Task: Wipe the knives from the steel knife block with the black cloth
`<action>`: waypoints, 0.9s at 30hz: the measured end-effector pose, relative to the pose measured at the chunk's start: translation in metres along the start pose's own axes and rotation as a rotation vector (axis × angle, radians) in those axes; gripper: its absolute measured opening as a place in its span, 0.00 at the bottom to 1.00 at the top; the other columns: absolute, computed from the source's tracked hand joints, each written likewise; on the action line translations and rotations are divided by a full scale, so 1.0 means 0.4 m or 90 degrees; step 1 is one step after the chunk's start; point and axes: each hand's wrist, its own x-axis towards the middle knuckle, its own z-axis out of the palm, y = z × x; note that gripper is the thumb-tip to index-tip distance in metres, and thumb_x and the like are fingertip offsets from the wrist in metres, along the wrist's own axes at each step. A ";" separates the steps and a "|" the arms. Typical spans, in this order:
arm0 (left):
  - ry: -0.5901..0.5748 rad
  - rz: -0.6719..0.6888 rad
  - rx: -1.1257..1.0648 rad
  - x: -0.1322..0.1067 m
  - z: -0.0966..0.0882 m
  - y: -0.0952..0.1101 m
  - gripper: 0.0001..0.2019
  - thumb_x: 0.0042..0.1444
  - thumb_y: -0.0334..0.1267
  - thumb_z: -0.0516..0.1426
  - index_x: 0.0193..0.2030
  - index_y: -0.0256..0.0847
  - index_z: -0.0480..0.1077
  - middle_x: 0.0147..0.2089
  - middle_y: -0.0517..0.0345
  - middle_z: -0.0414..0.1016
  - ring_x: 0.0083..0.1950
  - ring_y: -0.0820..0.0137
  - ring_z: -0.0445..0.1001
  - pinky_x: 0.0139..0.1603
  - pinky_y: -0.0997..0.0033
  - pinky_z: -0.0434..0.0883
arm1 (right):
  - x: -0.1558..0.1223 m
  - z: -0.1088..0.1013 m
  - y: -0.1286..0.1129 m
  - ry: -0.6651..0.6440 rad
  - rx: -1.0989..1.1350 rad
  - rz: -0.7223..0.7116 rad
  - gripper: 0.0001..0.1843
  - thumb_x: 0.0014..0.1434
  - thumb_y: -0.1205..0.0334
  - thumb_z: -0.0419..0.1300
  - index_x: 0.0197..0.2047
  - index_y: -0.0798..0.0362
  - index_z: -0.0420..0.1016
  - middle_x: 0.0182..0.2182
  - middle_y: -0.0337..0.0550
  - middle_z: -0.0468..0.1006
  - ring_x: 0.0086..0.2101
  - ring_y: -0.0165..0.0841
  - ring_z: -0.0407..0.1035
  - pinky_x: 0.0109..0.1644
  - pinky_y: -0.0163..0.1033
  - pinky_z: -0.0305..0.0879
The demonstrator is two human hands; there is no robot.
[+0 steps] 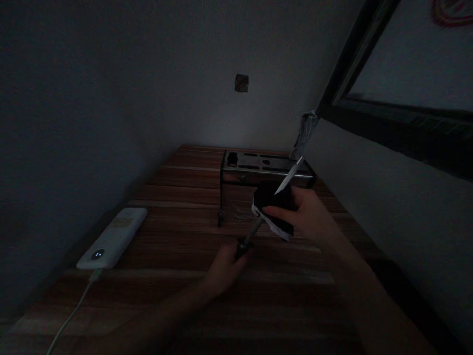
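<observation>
Left hand (225,268): fingers closed round the knife (254,230) handle, blade angled up, away from the body. Right hand (308,214): fingers pinch a dark cloth (275,199) folded over the blade, above the tabletop (177,246). Metal rack (258,165) behind.

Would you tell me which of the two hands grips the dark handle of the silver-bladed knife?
The left hand, closed low on the knife; the right hand instead holds a dark cloth around its blade.
</observation>
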 end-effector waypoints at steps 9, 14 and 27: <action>-0.038 0.050 0.057 -0.007 0.003 -0.011 0.10 0.53 0.37 0.50 0.28 0.35 0.69 0.24 0.61 0.67 0.28 0.73 0.66 0.28 0.77 0.60 | -0.025 -0.078 -0.009 0.243 0.130 -0.039 0.13 0.43 0.57 0.67 0.34 0.52 0.76 0.28 0.39 0.79 0.25 0.33 0.73 0.24 0.34 0.70; -0.043 0.045 0.081 -0.009 0.001 -0.009 0.10 0.52 0.37 0.51 0.28 0.35 0.71 0.25 0.59 0.70 0.27 0.72 0.67 0.28 0.77 0.61 | -0.031 -0.082 -0.009 0.294 0.155 -0.064 0.12 0.46 0.57 0.65 0.35 0.51 0.76 0.30 0.39 0.79 0.29 0.35 0.74 0.28 0.36 0.72; -0.053 0.045 0.058 -0.007 0.002 -0.013 0.10 0.53 0.37 0.50 0.26 0.36 0.69 0.23 0.61 0.67 0.27 0.72 0.67 0.28 0.78 0.61 | -0.032 -0.080 -0.017 0.291 0.114 -0.061 0.11 0.47 0.55 0.64 0.32 0.51 0.76 0.27 0.38 0.78 0.25 0.32 0.73 0.23 0.33 0.70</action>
